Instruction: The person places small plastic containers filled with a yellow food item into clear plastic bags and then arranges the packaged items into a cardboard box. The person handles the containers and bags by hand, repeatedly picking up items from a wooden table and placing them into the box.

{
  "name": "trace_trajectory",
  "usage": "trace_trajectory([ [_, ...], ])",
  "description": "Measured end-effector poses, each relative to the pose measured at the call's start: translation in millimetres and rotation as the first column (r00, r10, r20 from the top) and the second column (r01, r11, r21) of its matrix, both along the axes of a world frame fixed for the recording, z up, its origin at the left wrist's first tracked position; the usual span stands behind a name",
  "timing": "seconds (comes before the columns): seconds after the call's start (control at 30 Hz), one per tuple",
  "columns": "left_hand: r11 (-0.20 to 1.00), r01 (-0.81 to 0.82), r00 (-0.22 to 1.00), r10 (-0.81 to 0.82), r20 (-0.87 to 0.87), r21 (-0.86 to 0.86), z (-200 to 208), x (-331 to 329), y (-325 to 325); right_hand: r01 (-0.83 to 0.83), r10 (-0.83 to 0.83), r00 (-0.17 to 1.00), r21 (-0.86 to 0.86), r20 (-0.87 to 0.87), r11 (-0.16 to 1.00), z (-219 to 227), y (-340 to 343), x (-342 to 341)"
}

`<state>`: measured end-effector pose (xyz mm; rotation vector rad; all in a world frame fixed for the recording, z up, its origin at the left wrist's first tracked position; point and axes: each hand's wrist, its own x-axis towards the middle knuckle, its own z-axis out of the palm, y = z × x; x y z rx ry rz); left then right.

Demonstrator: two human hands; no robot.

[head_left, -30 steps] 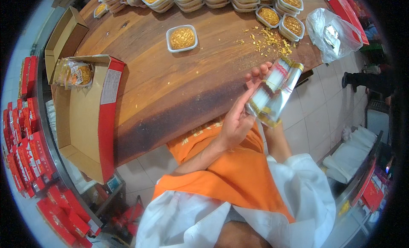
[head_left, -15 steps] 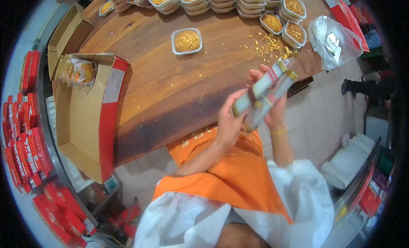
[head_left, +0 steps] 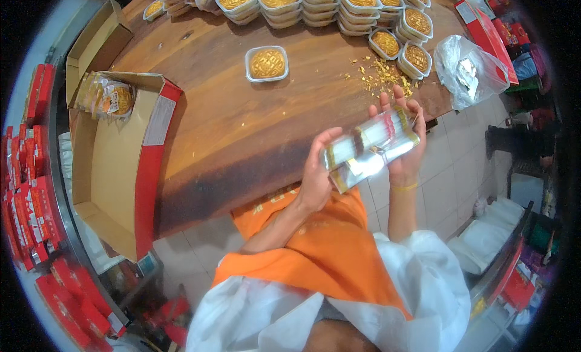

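Between my two hands is a stack of clear plastic wrappers (head_left: 370, 141) with gold, brown and red printed bands, shiny along its lower part. My left hand (head_left: 318, 173) grips the left end, thumb along the near side. My right hand (head_left: 407, 153) supports the other end from beneath, its fingertips showing past the far edge. Both hands are just off the table's front edge, over my orange apron (head_left: 321, 243). A single mooncake in a clear tray (head_left: 267, 64) sits on the wooden table (head_left: 242, 122) ahead of them.
Stacked trays of mooncakes (head_left: 360, 7) line the table's far side, with crumbs (head_left: 381, 75) before them. A plastic bag (head_left: 466, 70) lies at right. An open cardboard box (head_left: 115, 170) on the left holds wrapped mooncakes (head_left: 109, 98). Red packages (head_left: 30, 213) fill the left shelf.
The wrappers, earlier folded up in two narrow rolls, now lie flatter and wider. My right hand has turned its palm up beneath them, and the left has shifted slightly toward me.
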<state>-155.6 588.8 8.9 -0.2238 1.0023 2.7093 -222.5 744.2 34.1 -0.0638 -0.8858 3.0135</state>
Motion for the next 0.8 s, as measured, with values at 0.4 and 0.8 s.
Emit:
trace_trajectory([
  [0.4,0.985,0.076,0.99,-0.057,-0.127,0.154,2,4,-12,0.072,-0.075,0.997,0.106,0.024,0.992,-4,-10,2],
  [0.8,0.996,0.035,0.999,-0.036,-0.012,-0.079,-2,5,-14,0.045,-0.056,0.995,0.129,0.082,0.991,-15,-8,5],
])
